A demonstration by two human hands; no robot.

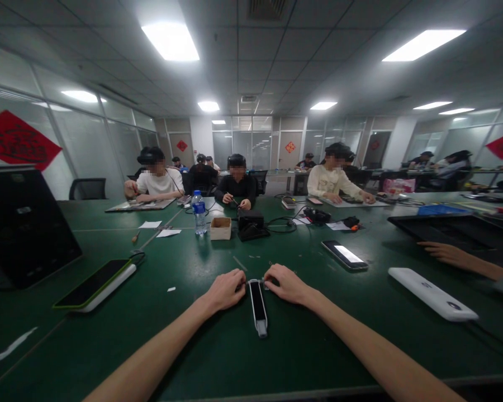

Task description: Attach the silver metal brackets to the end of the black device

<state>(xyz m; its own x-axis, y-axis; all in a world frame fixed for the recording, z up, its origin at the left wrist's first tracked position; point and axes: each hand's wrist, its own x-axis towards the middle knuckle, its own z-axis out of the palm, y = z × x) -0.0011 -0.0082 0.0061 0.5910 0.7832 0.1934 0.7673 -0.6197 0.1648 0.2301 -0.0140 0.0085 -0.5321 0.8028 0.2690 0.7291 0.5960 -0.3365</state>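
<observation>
A slim white handheld device [258,304] with a long black screen lies on the green table, its narrow, pale tip pointing toward me. It resembles a scanning pen. On its left, my left hand [227,289] rests with curled fingers, the fingertips close to the device's far end. My right hand [288,283] is on the other side, thumb and fingers pinched together beside the same end. A small, pale, clear-looking bit shows under the right fingertips, too small to name. What the left fingers hold, if anything, is hidden.
Left are a green-edged phone [94,283] on a white power bank and a black panel [25,223]. Ahead stand a bottle [199,213] and small box [221,229]. Right lie a lit phone [344,255], a white power bank [431,291] and a co-worker's hand [452,255] at a black tray.
</observation>
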